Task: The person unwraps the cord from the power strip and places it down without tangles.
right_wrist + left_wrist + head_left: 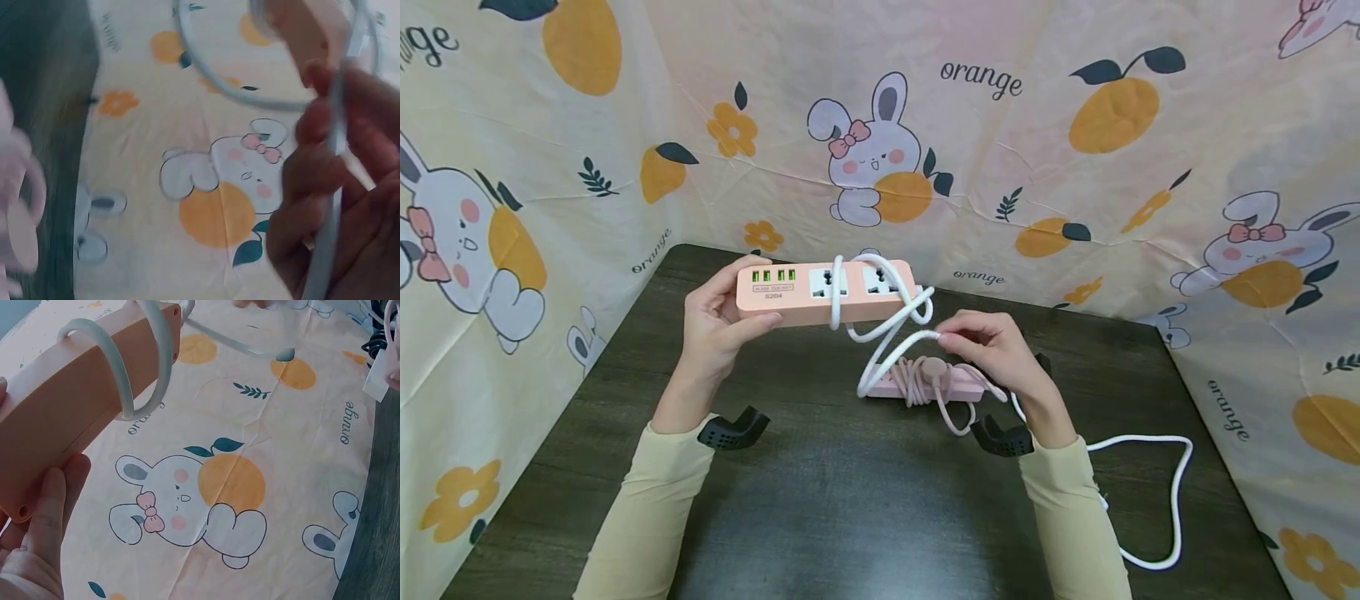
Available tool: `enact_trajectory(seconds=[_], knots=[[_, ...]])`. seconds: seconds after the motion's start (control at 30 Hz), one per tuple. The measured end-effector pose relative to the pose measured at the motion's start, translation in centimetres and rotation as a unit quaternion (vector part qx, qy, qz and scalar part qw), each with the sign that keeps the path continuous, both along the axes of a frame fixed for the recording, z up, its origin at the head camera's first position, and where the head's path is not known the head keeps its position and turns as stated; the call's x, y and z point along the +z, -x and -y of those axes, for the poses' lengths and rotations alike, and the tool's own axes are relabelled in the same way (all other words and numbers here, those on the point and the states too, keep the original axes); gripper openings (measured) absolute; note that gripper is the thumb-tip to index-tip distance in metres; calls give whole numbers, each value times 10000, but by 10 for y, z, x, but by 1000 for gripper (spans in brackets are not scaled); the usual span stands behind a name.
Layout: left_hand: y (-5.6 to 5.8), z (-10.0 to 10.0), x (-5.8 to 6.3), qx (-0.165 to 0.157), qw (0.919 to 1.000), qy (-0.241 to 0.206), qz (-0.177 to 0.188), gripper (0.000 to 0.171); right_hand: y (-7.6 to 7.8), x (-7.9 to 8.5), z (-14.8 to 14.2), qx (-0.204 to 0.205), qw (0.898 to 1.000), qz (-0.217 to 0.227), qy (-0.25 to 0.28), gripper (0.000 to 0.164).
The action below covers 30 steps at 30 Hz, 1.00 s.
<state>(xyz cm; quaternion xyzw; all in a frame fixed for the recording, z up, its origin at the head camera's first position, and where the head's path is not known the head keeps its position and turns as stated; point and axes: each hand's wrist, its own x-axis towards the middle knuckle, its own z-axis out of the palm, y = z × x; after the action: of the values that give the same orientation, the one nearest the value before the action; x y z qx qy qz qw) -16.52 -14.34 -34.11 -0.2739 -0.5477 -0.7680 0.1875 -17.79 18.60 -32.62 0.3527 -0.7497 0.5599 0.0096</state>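
Observation:
My left hand (pixel 709 325) grips a peach power strip (pixel 805 316) by its left end, thumb along the front side. Sockets and green USB ports show on its top face. White cord (pixel 836 292) loops around the strip's right half; in the left wrist view the loops cross the strip's body (pixel 69 406). Just right of the strip, my right hand (pixel 1000 354) pinches a length of that cord between thumb and fingers. In the right wrist view the cord (pixel 335 134) runs across the curled fingers. Below it sags a slack bend.
A second, pink power strip (pixel 966 385) lies on the dark table (pixel 850 500) behind the held one, its cord wound around it and its round plug (pixel 934 369) on top. White cord (pixel 1177 508) trails along the table's right side. Printed cloth (pixel 985 167) hangs behind.

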Motion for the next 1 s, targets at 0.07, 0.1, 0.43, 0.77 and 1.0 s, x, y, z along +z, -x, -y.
enact_trajectory(seconds=[0.07,0.1,0.43,0.77,1.0], knots=[[-1,1,1,2,10000,-24,0,59,0,-2,0,-321,9947,-452,-870,9],[-2,1,1,-15,10000,-56,6,57,0,-3,2,-561,9886,-660,-1230,6],[-6,6,1,-444,9990,-8,76,47,12,14,1,-3365,9318,-881,1039,12],[-3,8,-6,-405,9989,191,131,49,-19,40,-45,-257,9129,-548,4036,11],[1,5,-4,245,9995,-203,50,46,-37,33,-68,1728,9789,-573,927,9]])
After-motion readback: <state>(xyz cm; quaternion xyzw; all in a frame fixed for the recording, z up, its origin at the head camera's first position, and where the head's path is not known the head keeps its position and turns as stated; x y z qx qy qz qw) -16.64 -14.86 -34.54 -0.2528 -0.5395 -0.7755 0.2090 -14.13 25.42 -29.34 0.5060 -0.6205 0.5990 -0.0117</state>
